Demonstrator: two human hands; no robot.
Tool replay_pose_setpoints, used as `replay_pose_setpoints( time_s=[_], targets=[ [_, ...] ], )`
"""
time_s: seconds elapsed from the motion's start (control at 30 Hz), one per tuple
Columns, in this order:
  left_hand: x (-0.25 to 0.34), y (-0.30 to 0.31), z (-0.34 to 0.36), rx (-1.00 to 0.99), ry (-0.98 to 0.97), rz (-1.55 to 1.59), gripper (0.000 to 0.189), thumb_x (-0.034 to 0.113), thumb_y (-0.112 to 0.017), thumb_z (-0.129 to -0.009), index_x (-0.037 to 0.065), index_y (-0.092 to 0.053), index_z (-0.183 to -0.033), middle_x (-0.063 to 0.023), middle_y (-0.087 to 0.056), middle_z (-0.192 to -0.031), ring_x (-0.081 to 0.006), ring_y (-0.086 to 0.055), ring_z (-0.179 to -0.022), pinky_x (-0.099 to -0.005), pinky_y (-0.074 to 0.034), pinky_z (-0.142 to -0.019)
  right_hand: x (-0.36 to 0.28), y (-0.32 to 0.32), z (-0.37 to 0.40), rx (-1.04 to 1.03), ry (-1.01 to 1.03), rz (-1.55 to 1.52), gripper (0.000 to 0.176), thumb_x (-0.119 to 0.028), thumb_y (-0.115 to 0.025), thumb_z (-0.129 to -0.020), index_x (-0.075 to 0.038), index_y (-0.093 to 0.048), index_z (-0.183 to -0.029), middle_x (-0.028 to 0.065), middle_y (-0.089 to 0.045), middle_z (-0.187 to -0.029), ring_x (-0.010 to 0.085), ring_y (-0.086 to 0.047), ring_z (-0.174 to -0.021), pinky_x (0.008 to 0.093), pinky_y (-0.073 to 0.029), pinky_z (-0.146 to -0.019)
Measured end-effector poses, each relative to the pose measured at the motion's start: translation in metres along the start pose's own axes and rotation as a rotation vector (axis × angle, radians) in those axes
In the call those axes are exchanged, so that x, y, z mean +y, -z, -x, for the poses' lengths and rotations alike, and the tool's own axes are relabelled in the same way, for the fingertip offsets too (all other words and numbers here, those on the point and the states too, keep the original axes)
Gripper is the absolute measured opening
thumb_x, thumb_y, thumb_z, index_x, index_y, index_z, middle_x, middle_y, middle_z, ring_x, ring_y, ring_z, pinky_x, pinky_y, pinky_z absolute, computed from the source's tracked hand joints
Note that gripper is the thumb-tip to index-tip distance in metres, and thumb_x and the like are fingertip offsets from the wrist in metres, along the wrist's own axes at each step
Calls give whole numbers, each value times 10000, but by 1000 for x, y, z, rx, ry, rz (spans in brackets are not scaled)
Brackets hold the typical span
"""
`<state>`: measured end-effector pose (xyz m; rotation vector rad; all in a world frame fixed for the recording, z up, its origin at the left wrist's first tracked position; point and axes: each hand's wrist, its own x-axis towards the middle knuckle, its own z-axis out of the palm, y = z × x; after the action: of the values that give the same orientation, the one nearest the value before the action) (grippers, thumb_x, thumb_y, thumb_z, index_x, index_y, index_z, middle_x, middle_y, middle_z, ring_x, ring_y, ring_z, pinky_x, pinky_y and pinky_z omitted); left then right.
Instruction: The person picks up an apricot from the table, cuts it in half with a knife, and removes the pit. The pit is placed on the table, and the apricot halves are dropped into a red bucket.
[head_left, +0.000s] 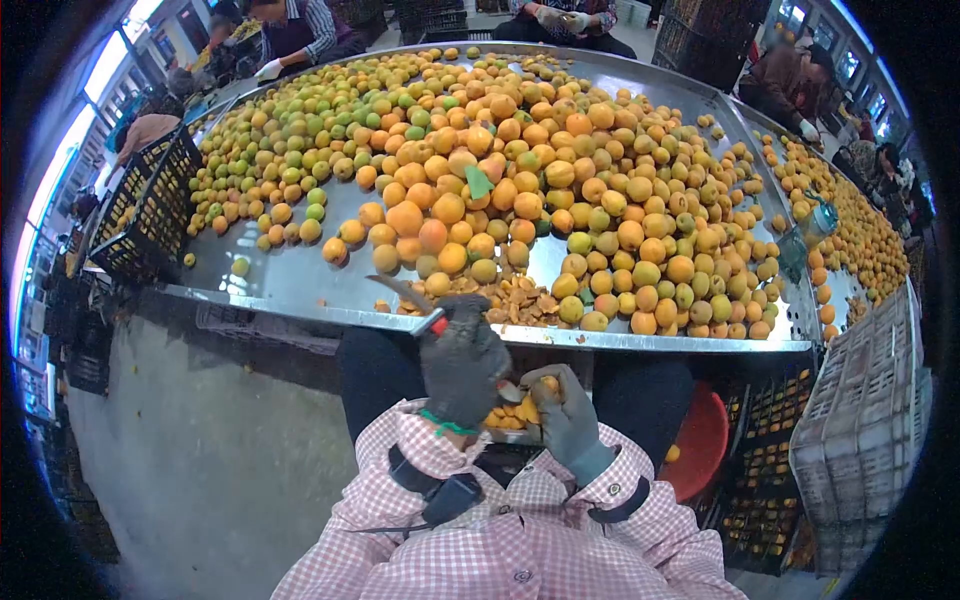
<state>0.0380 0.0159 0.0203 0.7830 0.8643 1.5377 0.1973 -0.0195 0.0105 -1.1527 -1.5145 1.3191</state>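
My left hand [465,360], in a dark glove, is closed around a knife with a red handle [437,323]. Its curved blade [402,291] points away over the table edge. A small metal tip [510,391] shows below that hand, close to the fruit. My right hand [565,415], in a grey glove, grips an apricot [548,387] between its fingers. Under both hands, orange apricot pieces [515,412] lie in a container that is partly hidden. Ahead, brownish cut scraps [520,300] are heaped at the edge of the metal table [350,290].
A large pile of apricots [480,150] covers much of the table, with a green leaf [478,182] on it. A black crate [148,205] stands left. On the right are a red basin [700,440], a pale crate [860,430] and black trays [765,470]. Other people work around the tables.
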Motion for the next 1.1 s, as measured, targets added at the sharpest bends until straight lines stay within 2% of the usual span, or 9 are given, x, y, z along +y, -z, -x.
replay_pose_setpoints(
  time_s=[0.07,0.13,0.27,0.3,0.4,0.6,0.67,0.87,1.1],
  targets=[
    [21,7,2,-236,-40,209,214,250,-498,-896,94,-518,-1041,34,-421,-610,-83,-437,-484,-239,-339,-414,0,1,-10,-46,-217,-273,404,-416,-446,-946,-24,-527,-1001,104,-584,-852,203,-567,-809,322,-453,-759],
    [36,12,10,192,10,51,132,192,-523,-914,102,-535,-1010,45,-403,-596,-79,-418,-458,-225,-327,-385,13,4,-23,-242,-118,0,235,-257,-491,-946,-25,-533,-942,52,-593,-815,98,-554,-734,245,-461,-673],
    [40,23,21,301,129,305,51,161,-544,-915,111,-537,-905,48,-400,-588,-68,-388,-425,-215,-300,-351,28,4,-41,-482,-377,668,466,-489,-449,-915,-65,-567,-1069,136,-616,-925,285,-601,-879,367,-469,-778],
    [39,26,22,242,146,373,78,164,-540,-916,117,-519,-857,45,-398,-579,-67,-377,-415,-216,-292,-344,26,12,-42,-626,-226,649,489,-502,-460,-893,-77,-567,-1110,154,-630,-987,314,-608,-933,398,-464,-825],
    [36,29,24,216,173,376,176,152,-530,-911,135,-465,-749,39,-384,-556,-66,-347,-390,-219,-279,-337,25,14,-40,-748,-354,1024,426,-457,-492,-889,-59,-553,-1028,179,-626,-898,354,-604,-837,425,-472,-742],
    [17,40,28,277,334,227,208,117,-522,-882,129,-454,-686,36,-363,-528,-91,-343,-389,-232,-271,-350,-10,31,-76,-822,0,795,275,-312,-522,-885,-79,-573,-1023,160,-631,-945,317,-609,-900,392,-477,-797],
    [12,45,27,212,317,273,210,132,-530,-879,129,-453,-684,36,-368,-530,-90,-347,-393,-233,-272,-354,-17,33,-99,-945,317,575,262,-287,-563,-862,-92,-593,-1034,133,-630,-956,313,-604,-909,389,-477,-801],
    [16,36,29,350,440,-27,69,125,-591,-866,72,-579,-825,31,-441,-548,-72,-384,-395,-223,-292,-356,-19,28,-230,-102,268,1061,311,-214,-638,-797,-152,-568,-1094,112,-594,-1038,318,-590,-926,410,-480,-786],
    [24,35,22,320,550,-187,102,152,-637,-847,61,-612,-885,26,-485,-583,-70,-428,-422,-221,-324,-372,19,27,-289,-63,50,1269,520,-195,-677,-760,-210,-449,-1227,144,-466,-1174,354,-575,-961,427,-484,-791]
  ],
)
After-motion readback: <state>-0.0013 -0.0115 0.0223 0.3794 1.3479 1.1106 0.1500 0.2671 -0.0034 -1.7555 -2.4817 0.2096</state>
